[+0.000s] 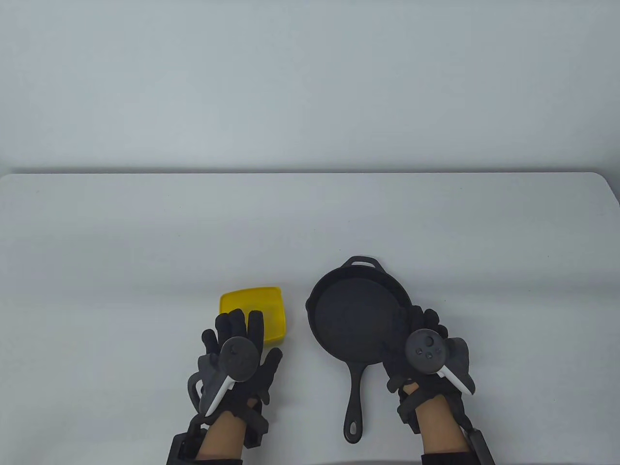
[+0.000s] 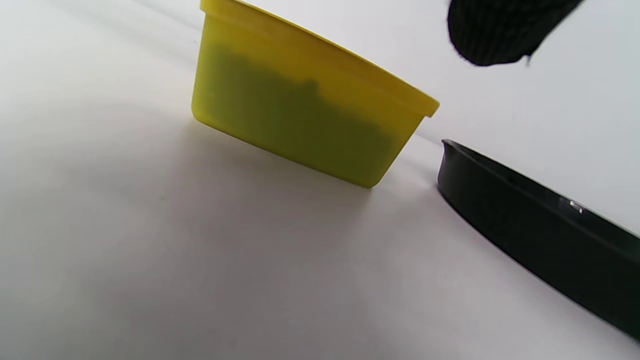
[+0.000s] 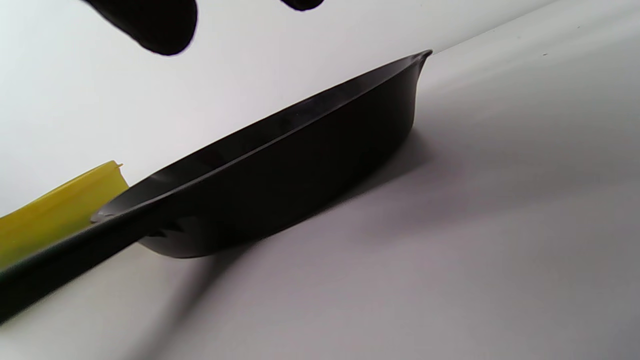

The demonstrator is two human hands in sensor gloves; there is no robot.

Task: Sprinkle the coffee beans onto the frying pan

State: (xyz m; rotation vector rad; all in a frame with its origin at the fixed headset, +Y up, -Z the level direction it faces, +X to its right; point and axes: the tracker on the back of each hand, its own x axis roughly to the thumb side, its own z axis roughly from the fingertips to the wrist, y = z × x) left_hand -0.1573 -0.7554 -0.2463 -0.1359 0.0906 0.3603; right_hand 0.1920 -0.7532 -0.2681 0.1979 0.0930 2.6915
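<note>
A black cast-iron frying pan [image 1: 356,312] lies on the white table, its handle [image 1: 355,402] pointing toward me; the pan looks empty. A yellow tub [image 1: 252,305] stands to its left. In the left wrist view a dark fill shows through the tub's wall [image 2: 300,120]. My left hand [image 1: 240,322] hovers with fingers spread over the tub's near side, holding nothing; one fingertip [image 2: 500,30] shows above it. My right hand [image 1: 421,319] is at the pan's near right rim, holding nothing. In the right wrist view its fingertips [image 3: 155,22] hang above the pan [image 3: 280,175].
The white table [image 1: 145,232] stretches far behind and to both sides of the tub and pan, ending at a back edge against a grey wall. The pan's rim [image 2: 540,225] lies close to the tub's right side, with a narrow gap between them.
</note>
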